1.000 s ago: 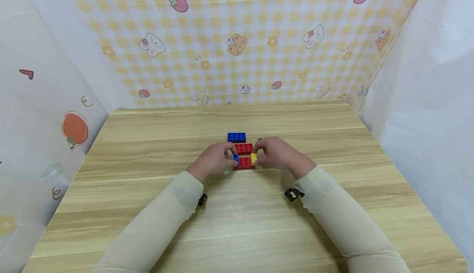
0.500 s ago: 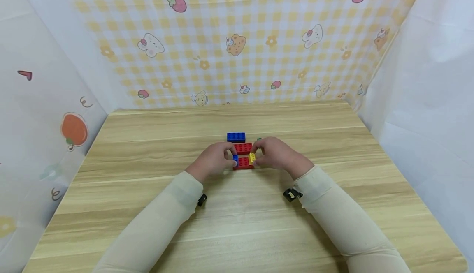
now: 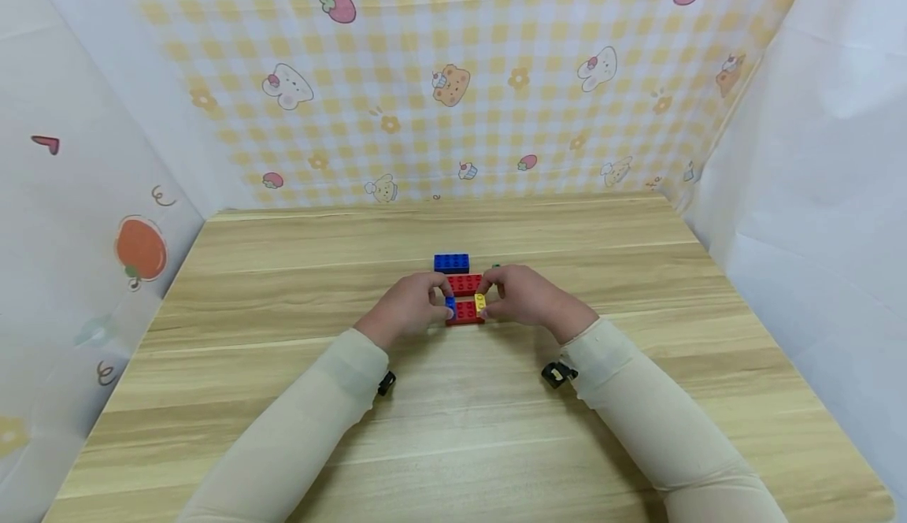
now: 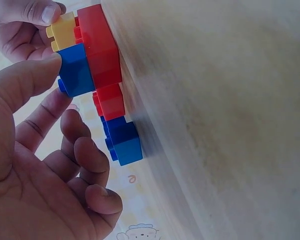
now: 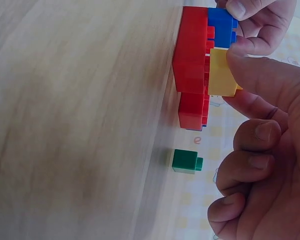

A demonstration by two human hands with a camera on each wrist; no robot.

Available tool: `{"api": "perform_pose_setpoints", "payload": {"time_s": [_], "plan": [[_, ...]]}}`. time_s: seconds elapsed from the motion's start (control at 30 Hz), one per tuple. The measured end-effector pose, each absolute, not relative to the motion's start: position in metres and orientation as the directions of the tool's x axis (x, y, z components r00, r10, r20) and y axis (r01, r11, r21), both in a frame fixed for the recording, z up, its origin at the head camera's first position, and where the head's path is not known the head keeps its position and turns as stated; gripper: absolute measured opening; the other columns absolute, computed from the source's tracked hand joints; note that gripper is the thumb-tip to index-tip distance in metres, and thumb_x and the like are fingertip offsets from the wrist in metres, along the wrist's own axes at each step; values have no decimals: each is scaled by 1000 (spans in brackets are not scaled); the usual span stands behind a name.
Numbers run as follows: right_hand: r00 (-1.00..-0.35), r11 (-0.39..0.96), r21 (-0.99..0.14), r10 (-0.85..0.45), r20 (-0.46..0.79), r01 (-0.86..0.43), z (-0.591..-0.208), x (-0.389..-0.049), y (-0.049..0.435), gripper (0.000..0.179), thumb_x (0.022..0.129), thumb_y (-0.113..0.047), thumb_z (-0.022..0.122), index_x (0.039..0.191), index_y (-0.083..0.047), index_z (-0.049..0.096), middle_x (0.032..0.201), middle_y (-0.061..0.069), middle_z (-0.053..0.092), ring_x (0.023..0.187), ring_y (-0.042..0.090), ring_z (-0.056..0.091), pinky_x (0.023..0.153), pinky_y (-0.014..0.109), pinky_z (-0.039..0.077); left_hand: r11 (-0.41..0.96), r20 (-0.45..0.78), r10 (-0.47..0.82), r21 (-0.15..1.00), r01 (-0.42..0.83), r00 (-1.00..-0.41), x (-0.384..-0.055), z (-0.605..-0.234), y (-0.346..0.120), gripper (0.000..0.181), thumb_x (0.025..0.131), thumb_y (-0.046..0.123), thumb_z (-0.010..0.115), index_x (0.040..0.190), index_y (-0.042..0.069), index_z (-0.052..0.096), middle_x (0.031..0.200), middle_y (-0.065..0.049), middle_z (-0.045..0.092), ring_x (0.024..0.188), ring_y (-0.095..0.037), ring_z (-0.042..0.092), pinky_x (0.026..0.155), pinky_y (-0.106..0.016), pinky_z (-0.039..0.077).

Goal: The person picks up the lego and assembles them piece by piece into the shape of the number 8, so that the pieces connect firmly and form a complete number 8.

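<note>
My left hand (image 3: pixel 407 306) pinches a small blue brick (image 4: pixel 76 70) between thumb and index finger. That brick sits on the left end of the nearer red brick (image 3: pixel 464 312). My right hand (image 3: pixel 533 296) pinches a small yellow brick (image 5: pixel 221 72) at the same red brick's right end. In the right wrist view the yellow brick stands against the red studs; whether it is pressed fully down I cannot tell. Red studs show between the two small bricks. The other fingers of both hands are curled without holding anything.
Just behind lies a second red brick (image 3: pixel 468 283), and beyond it a larger blue brick (image 3: pixel 451 262). A small green brick (image 5: pixel 184 161) stands near my right hand, mostly hidden in the head view. A patterned cloth (image 3: pixel 425 50) hangs behind the wooden table (image 3: pixel 453 444).
The yellow brick, in my right hand, has shifted slightly left, from overhanging the red brick's right end to about level with it. My left hand stays in place on the small blue brick.
</note>
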State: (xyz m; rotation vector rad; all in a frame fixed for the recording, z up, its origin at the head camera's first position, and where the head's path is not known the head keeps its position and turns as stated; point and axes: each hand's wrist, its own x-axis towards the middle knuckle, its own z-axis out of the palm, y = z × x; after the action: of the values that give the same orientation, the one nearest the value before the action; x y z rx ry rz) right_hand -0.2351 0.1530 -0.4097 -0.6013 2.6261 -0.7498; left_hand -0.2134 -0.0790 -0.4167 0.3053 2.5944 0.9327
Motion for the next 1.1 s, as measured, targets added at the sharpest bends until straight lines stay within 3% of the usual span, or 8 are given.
{"api": "perform_pose_setpoints", "payload": {"time_s": [1.1], "plan": [[-844, 743, -616, -487, -227, -262, -417, -238, 157, 25, 91, -18, 85, 111, -12, 71, 72, 2, 53, 64, 17, 47, 61, 31, 40, 755, -272, 330, 651, 80, -904, -214, -417, -79, 19, 98, 25, 77, 112, 21, 65, 88, -7, 59, 70, -21, 53, 60, -33, 43]]}}
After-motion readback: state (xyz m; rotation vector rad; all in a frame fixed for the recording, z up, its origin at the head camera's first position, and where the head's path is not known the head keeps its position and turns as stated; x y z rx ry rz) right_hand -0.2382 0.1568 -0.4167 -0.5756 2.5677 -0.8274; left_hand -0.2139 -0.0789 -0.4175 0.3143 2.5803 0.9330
